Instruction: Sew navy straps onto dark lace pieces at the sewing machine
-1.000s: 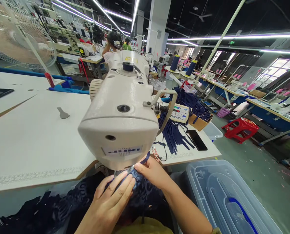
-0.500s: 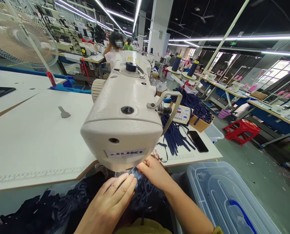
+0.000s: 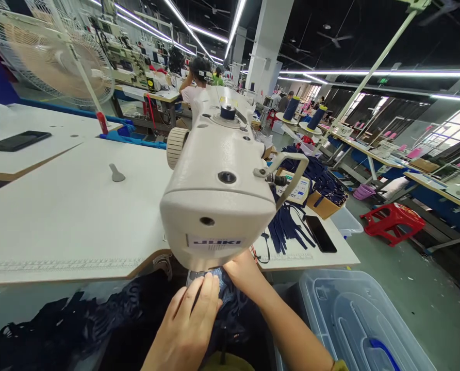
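A cream sewing machine [image 3: 218, 190] fills the middle of the view, its head hiding the needle. Dark navy patterned fabric [image 3: 110, 319] lies under it and spills toward my lap. My left hand [image 3: 191, 324] rests flat on the fabric just below the machine head, fingers stretched forward and together. My right hand [image 3: 243, 273] sits on the fabric at the right of the needle area, its fingertips hidden under the machine head.
White work table [image 3: 67, 216] extends left, with a black phone [image 3: 17, 140] and a fan [image 3: 48, 56] behind. Navy strips [image 3: 292, 226], a second phone [image 3: 321, 233] and a control panel [image 3: 297, 188] lie right of the machine. A clear plastic bin [image 3: 349, 324] stands at lower right. Other people work farther back.
The view has shifted, so the machine sits further right in frame. Both hands have slid forward, closer under the machine head; my right fingertips are now hidden.
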A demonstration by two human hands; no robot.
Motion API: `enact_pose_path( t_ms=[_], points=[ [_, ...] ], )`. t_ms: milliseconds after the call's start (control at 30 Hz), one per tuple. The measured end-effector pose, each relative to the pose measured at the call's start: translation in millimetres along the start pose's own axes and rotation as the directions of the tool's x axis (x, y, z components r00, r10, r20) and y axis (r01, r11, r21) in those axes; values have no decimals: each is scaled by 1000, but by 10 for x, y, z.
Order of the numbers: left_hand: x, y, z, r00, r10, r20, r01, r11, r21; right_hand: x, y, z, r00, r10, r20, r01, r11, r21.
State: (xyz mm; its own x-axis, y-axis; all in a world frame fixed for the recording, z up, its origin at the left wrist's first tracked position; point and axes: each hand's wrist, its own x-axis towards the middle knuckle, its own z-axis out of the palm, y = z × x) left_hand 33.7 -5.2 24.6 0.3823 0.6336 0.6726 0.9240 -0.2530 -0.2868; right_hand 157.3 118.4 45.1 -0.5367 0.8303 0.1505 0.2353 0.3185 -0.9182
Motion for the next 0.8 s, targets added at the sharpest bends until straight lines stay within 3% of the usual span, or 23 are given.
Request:
enact_pose_path(
  t_ms=[200,300,600,800],
  points=[
    [37,179,46,980,-199,-23,198,979,-48,33,33,-18,999,-48,15,49,996,-76],
    [60,229,46,969,-245,-33,242,967,-76,40,48,-21,999,-46,29,48,995,-86],
    [67,213,44,967,-255,-16,253,965,-64,82,113,2,998,-48,32,50,995,-90],
    [89,119,-5,996,-63,57,58,995,83,60,171,43,1000,-22,20,24,993,-117]
  ],
)
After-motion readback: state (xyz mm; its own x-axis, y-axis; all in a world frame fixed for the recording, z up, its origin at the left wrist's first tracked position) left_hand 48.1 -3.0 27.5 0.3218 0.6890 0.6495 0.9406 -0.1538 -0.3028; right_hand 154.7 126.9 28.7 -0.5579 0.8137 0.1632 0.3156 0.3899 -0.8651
